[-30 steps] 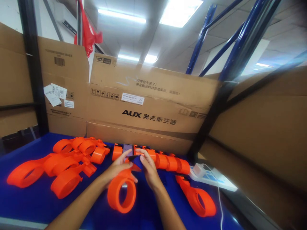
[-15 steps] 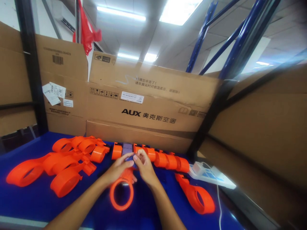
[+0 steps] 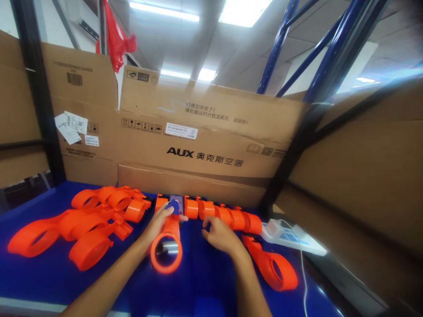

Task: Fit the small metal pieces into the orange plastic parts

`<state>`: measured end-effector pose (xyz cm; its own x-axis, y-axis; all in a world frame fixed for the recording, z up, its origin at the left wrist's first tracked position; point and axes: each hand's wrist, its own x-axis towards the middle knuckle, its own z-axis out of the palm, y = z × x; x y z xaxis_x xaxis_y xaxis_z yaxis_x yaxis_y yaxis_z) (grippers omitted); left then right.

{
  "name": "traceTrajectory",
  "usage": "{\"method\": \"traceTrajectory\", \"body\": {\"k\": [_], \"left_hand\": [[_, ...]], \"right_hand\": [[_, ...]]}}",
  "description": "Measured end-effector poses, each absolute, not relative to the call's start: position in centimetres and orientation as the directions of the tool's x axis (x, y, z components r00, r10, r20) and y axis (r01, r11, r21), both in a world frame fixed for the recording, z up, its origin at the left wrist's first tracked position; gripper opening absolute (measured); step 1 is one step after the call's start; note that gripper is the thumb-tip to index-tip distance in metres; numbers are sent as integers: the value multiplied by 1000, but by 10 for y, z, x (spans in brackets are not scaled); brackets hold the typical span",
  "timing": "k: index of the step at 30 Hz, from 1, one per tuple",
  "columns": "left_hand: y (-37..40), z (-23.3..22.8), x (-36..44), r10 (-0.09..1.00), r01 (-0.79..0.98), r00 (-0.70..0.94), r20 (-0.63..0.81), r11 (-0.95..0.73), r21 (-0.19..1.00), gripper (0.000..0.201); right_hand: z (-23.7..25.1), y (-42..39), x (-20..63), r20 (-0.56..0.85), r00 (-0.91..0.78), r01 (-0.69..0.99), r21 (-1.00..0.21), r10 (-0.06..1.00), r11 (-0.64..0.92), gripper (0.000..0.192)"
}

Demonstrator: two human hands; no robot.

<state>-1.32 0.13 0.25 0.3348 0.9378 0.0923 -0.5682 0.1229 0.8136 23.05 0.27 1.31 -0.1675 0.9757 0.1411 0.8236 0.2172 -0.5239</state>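
My left hand point(image 3: 161, 222) is closed around the upper end of an orange tape dispenser point(image 3: 167, 269), its thumb on a small blue part point(image 3: 173, 205) at the top. The dispenser's round ring hangs toward me, with a shiny patch showing through it. To the right, apart from the dispenser, my right hand point(image 3: 220, 235) is over the blue table with fingers curled and thumb near the index finger. What it pinches, if anything, cannot be made out. A phone point(image 3: 179, 201) stands behind my left hand, its screen partly covered.
Several orange dispensers point(image 3: 91, 251) lie in a group on the left of the blue table point(image 3: 132, 275). More dispensers point(image 3: 236, 220) line the back, and another point(image 3: 280, 271) lies at right. A white power strip point(image 3: 299, 240) with a cable sits near them. Cardboard point(image 3: 205, 136) walls the back.
My right hand has left the blue part and moved right, away from the dispenser. My left hand keeps hold of the dispenser, whose ring has risen slightly.
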Motion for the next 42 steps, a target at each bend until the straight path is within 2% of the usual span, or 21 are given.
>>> {"method": "traceTrajectory", "body": {"k": [3,6,13,19,22,26,29,32,39,42], "left_hand": [[2,1,-14,930,-561,357,93,134,817,60],[2,1,-14,923,-555,374,86,149,818,65],[-1,3,-13,922,-550,383,64,172,817,70],[-11,4,-9,918,-574,386,92,161,803,72],[-14,4,-7,903,-559,415,113,155,815,74],[-13,2,-6,920,-550,369,132,102,829,64],[-7,-1,-7,931,-549,341,127,88,832,63],[-1,-4,-10,930,-578,350,117,116,807,68],[-1,-2,-13,923,-669,344,172,112,735,72],[-2,-1,-10,913,-683,348,215,90,725,70]], "right_hand": [[8,-1,234,69,-184,834,-516,980,193,17],[2,-3,231,90,-183,816,-541,979,202,23],[8,2,225,265,-133,758,-593,955,270,15],[13,8,214,422,29,709,-648,906,279,10],[12,9,205,494,145,640,-707,857,299,10],[10,7,197,448,188,417,-842,874,342,11],[13,3,192,371,106,108,-927,923,360,21],[18,-1,188,347,-13,-135,-930,938,342,34],[23,-9,172,328,-243,-170,-941,913,293,49],[23,-13,168,339,-273,-205,-935,900,290,51]]}}
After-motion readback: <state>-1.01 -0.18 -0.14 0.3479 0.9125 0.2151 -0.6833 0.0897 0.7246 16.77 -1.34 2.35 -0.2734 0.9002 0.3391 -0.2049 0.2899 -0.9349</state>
